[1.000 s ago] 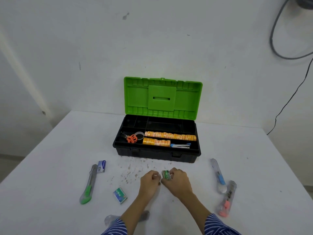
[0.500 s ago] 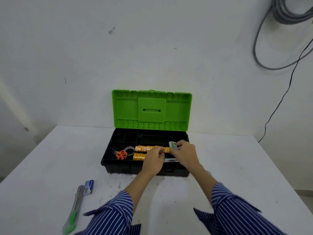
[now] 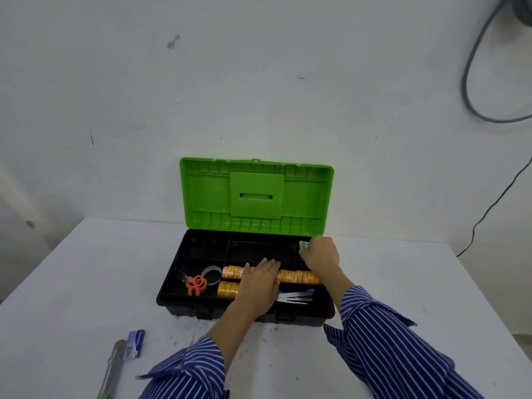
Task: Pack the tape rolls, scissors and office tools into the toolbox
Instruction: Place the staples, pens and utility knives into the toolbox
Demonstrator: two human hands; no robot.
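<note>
- Right hand (image 3: 321,254) over toolbox (image 3: 184,298) back right corner, fingers pinching a small green-white box (image 3: 303,245).
- Left hand (image 3: 257,286) flat, fingers straight, over the orange tape rolls (image 3: 299,277).
- Orange scissors (image 3: 196,285) inside, front left.

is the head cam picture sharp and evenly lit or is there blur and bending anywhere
Head view: soft, even light, no glare; the toolbox and tape rolls are fairly sharp; the small box in the right hand is slightly blurred; the wide lens bends the table edges.
</note>
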